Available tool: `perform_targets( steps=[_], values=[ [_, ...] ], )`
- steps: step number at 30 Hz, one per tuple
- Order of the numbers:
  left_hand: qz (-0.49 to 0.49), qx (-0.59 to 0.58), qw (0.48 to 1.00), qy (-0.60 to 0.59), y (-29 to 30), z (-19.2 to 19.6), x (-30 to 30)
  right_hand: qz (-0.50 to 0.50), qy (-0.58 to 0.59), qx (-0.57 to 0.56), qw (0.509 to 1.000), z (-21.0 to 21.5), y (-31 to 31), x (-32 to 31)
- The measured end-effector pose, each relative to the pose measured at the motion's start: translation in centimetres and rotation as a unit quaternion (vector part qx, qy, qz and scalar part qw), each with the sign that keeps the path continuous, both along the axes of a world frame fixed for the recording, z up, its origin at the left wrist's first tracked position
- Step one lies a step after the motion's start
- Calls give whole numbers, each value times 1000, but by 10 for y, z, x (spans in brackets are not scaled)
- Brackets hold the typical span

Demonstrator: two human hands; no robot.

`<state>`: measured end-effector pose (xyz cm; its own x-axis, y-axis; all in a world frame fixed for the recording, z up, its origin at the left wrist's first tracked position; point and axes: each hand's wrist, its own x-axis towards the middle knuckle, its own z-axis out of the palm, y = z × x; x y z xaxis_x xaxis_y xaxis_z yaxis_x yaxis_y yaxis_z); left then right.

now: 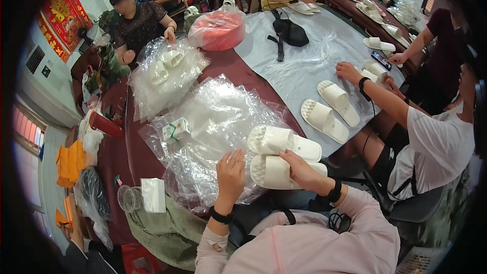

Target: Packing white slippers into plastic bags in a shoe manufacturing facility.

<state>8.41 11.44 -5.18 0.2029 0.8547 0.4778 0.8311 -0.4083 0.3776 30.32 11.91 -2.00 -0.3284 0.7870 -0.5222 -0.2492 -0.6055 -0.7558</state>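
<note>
A pair of white slippers lies side by side at the front of the table, the far slipper (284, 140) against the near slipper (271, 171). My right hand (303, 171) grips the pair from the heel side, its fingers reaching in where the two meet. Just left of the toe ends, my left hand (231, 176) has its fingers stretched out over a spread of clear plastic bags (218, 109) and holds nothing. The bags run under the toes of the slippers.
A small green-and-white box (176, 130) rests on the bags. White tissues (152, 195) and a clear round tub (129, 199) stand at left. Another pair of slippers (324, 121) lies right, near a co-worker's arm (385, 96). Across the table, a person handles bagged slippers (165, 66).
</note>
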Motion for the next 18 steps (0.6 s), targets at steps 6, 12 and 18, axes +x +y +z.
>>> perform_targets(
  steps=[6, 12, 18],
  values=[
    [-6, 7, 1000, -9, -1, -4, 7, -22, 98, 62, 993, -4, 14, -36],
    [-62, 12, 996, -57, -7, 3, 15, -69, 104, 13, 992, -27, 38, -74],
    [45, 99, 989, -97, -24, 4, 13, -154, 144, 59, 976, -8, 34, -80]
  ],
)
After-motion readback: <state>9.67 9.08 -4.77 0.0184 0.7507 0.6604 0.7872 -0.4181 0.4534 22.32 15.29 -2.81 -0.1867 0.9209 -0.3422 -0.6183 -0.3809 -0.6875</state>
